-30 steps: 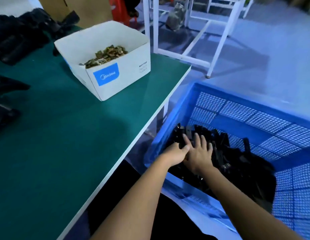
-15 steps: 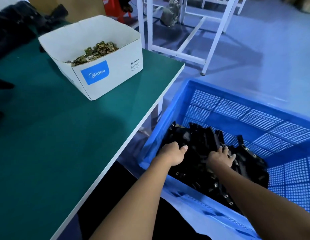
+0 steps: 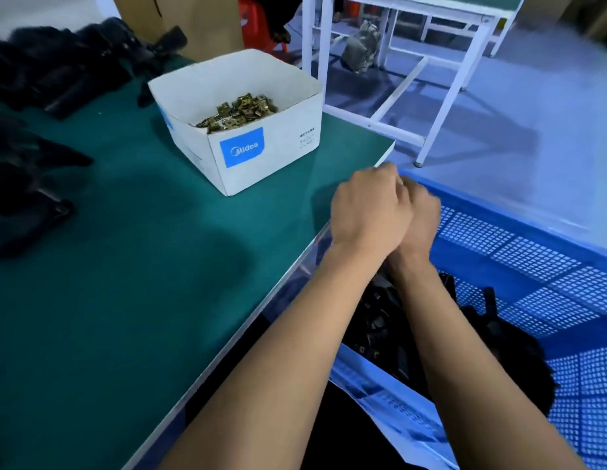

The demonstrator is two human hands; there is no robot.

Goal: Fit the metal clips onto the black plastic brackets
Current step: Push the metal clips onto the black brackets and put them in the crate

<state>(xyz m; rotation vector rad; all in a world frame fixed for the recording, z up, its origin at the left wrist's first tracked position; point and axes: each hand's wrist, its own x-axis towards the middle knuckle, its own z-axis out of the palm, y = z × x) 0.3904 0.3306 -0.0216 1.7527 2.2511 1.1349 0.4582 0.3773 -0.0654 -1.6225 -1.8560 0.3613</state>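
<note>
Green tabletop [image 3: 126, 266] carrying white cardboard box [image 3: 261, 164] of brass-coloured metal clips [image 3: 239, 111]; black plastic brackets [image 3: 380, 320] lying in blue perforated crate [image 3: 515, 239]. Left hand [image 3: 366, 212], right hand [image 3: 422, 215] hovering together, fingers curled, contents hidden. Brackets likely stiff, light; gripping by ends advisable.

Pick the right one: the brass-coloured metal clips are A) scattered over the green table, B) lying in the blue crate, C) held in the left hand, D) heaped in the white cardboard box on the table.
D: the metal clips lie in a heap inside the white cardboard box, which stands on the green table, apart from both hands.
</note>
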